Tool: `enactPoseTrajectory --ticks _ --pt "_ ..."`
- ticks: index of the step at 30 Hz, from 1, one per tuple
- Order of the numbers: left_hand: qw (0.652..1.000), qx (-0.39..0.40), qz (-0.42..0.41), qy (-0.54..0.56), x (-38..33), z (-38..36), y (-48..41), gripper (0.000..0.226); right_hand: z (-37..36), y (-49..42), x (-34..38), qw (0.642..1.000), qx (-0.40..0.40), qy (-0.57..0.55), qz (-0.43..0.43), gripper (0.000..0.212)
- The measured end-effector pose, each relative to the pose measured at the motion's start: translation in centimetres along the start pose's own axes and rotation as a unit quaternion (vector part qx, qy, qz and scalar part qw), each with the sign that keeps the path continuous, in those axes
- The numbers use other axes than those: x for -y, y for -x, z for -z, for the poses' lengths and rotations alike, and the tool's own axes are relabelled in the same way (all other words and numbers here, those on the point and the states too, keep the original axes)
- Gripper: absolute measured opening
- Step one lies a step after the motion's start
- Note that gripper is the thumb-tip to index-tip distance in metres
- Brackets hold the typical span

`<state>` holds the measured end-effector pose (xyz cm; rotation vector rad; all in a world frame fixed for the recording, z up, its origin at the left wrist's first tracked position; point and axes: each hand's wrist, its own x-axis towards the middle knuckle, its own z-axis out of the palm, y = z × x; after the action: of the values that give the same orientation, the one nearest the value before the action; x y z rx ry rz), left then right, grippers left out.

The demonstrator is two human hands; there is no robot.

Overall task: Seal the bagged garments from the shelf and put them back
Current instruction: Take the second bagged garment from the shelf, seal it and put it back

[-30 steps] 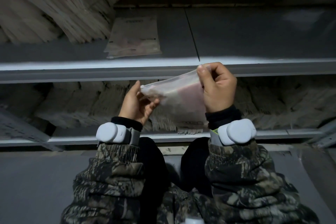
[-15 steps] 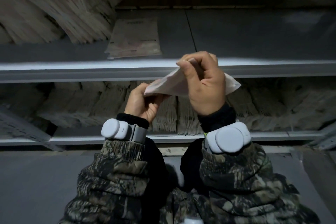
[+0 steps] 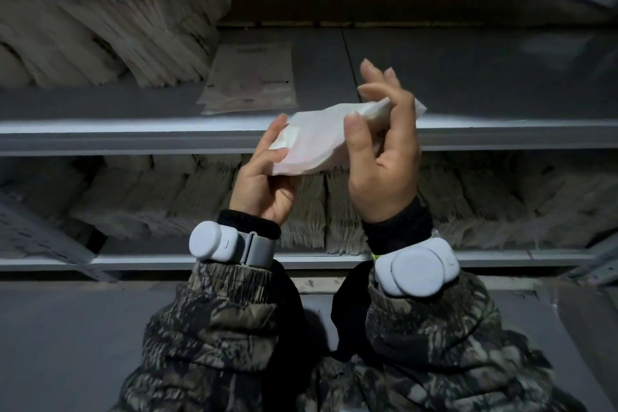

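**A:** What does the head view show of your hands?

**B:** You hold a flat bagged garment (image 3: 312,140), pale with a pinkish tint, in the air in front of a grey metal shelf (image 3: 133,135). Your left hand (image 3: 264,184) closes on the bag's near left end, thumb on top and fingers underneath. Your right hand (image 3: 384,150) grips the right part of the bag: the thumb presses its upper face and the lower fingers curl behind it, while the index and middle fingers stand up, spread loose above the bag.

**A:** How does the bag lie?

**B:** It is tilted, lower at your left hand and rising to the right, where a corner pokes out past your right fingers. Whether its opening is sealed cannot be told.

**A:** And around it?

**B:** On the shelf board, up and left of the held bag and apart from it, another bagged garment (image 3: 250,77) lies flat. Stacks of packets (image 3: 110,10) fill the shelf's back left, and more packets (image 3: 167,197) stand in rows on the level below. You wear camouflage sleeves (image 3: 217,338) and a pale grey wrist device (image 3: 414,266) on each wrist.
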<state>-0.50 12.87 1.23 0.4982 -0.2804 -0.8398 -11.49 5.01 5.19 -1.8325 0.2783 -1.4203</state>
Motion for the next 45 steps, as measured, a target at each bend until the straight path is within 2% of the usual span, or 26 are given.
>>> enactPoseTrajectory --ticks 8,12,16,19,21,24,26,31,36,39,45 --pt "0.99 0.055 -0.061 -0.113 0.0 -0.6 0.0 0.061 0.4 0.4 -1.2 0.995 0.01 0.023 -0.1 0.055" --pt "0.985 0.044 -0.078 -0.149 0.2 -0.4 -0.1 0.065 0.3 0.4 -1.9 0.982 0.005 0.06 -0.18 0.067" --pt "0.98 0.039 -0.095 -0.171 0.2 -0.2 -0.5 0.067 0.2 0.2 -2.7 0.967 0.008 0.083 -0.239 0.069" --pt "0.979 0.028 -0.115 -0.166 -0.1 0.2 -0.8 0.069 0.1 0.0 -3.2 0.957 -0.001 0.007 -0.29 0.063" --pt "0.978 0.005 -0.131 -0.165 -0.2 0.4 -1.0 0.073 0.0 -0.1 -4.0 0.947 -0.027 -0.071 -0.313 0.046" --pt "0.976 -0.03 -0.139 -0.164 0.1 0.7 -1.2 0.076 -0.2 -0.1 -4.7 0.885 -0.055 -0.231 -0.4 0.032" --pt "0.977 -0.041 -0.141 -0.154 0.2 1.0 -1.3 0.076 -0.4 0.0 -4.9 0.864 -0.032 -0.257 -0.431 0.026" --pt "0.982 -0.036 -0.126 -0.136 -0.4 1.3 -1.7 0.058 -1.7 -0.4 -5.4 0.865 -0.028 -0.284 -0.413 0.034" --pt "0.972 -0.122 -0.095 -0.179 -2.1 1.5 -1.6 0.039 -2.5 -0.8 -5.8 0.864 -0.058 -0.319 -0.386 0.048" --pt "0.958 -0.14 -0.095 -0.231 -2.9 2.2 -1.9 0.042 -3.8 -0.9 -6.3 0.865 -0.06 -0.329 -0.373 0.051" --pt "0.946 -0.182 -0.1 -0.251 -3.8 4.3 -3.4 0.041 -6.6 -0.9 -7.8 0.888 -0.046 -0.317 -0.331 0.053"
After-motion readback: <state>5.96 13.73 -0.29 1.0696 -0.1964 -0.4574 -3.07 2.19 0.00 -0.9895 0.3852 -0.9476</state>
